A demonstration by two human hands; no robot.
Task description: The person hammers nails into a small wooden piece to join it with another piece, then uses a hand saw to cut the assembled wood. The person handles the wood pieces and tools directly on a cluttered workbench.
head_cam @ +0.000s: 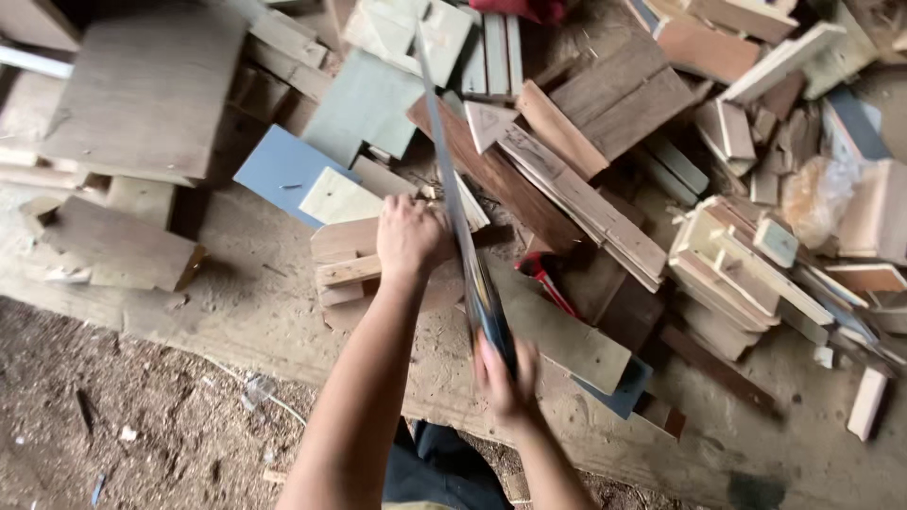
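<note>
Gripping the saw (460, 203) by its handle, my right hand (505, 373) is closed tight; my left hand (408, 236) presses flat, fingers curled, on the wood piece (354, 255) under the blade. That long, thin, grey blade looks whippy and sharp, best held by the handle. Board offcuts (586, 203) lie heaped beyond.

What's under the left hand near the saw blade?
The left hand presses on a pale wood strip lying across stacked offcuts. The saw, held by the right hand, runs beside it. The cut line and the wood beneath the palm are covered.
</note>
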